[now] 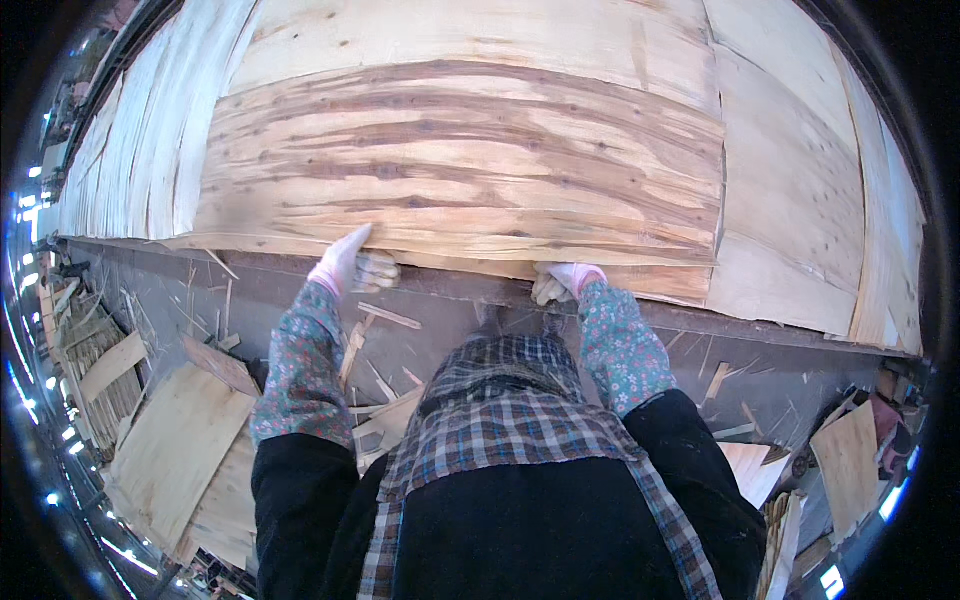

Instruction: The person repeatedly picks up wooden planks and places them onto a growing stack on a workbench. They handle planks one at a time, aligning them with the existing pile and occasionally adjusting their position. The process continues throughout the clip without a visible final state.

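A broad veneer sheet with brown streaks and dark knots lies over paler sheets before me. My left hand, in a light glove, is at its near edge toward the left. The thumb rests on top while the fingers sit below the edge. Farther right, my gloved right hand pinches the same edge, its fingers curled down in front of the table edge. Between and beyond the hands, the near margin stands slightly off a lower wood layer. The fingertips under the edge are partly hidden.
White veneer strips lie at the left of the table, and pale sheets at the right. Wood offcuts litter the floor around my feet. Stacked sheets stand behind on the left; another leaning panel is at right.
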A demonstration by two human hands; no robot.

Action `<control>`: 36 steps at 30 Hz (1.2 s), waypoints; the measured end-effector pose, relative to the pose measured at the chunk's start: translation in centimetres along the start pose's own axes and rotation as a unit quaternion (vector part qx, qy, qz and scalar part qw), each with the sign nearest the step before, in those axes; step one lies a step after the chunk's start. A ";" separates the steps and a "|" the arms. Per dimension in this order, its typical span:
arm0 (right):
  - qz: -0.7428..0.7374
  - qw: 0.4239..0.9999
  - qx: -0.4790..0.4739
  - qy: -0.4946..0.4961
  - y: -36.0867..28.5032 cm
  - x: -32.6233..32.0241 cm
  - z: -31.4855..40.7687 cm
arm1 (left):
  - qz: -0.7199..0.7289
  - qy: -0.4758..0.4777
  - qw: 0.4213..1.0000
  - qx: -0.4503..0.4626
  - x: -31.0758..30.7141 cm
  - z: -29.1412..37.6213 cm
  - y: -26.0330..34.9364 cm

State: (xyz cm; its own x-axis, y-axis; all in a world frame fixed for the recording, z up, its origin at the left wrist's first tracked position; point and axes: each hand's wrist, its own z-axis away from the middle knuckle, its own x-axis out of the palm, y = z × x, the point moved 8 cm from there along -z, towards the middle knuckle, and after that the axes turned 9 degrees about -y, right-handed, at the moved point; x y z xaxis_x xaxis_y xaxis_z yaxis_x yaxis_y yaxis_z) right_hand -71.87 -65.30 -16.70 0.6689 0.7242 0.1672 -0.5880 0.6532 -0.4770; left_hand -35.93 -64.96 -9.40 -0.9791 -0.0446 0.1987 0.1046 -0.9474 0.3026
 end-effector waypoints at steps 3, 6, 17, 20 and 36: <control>-0.079 0.995 -0.045 0.047 -0.5 1.5 1.9 | 0.074 -0.002 0.994 0.086 0.3 0.6 -1.0; -0.304 0.915 -0.218 0.150 1.1 2.5 7.1 | 0.108 -0.029 0.987 0.113 0.6 0.2 -0.8; 0.047 0.770 -0.048 0.634 -1.1 -11.8 29.4 | 0.221 -0.132 0.908 0.331 -1.2 1.6 -9.2; 0.164 0.802 0.043 0.573 -4.3 -11.4 26.5 | 0.316 -0.208 0.867 0.325 0.9 3.3 -8.1; 0.236 0.781 0.047 0.576 -0.4 -4.2 28.5 | 0.046 0.163 0.859 0.483 -3.6 2.6 -13.5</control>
State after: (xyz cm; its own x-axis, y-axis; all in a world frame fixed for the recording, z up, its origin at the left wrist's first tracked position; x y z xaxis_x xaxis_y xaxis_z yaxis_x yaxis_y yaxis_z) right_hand -87.39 -62.33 7.36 0.3011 0.2464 -0.9212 -0.8875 0.4259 -0.1762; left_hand -33.37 -51.15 -11.77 -0.9394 -0.3406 0.0398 0.1265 -0.2366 0.9633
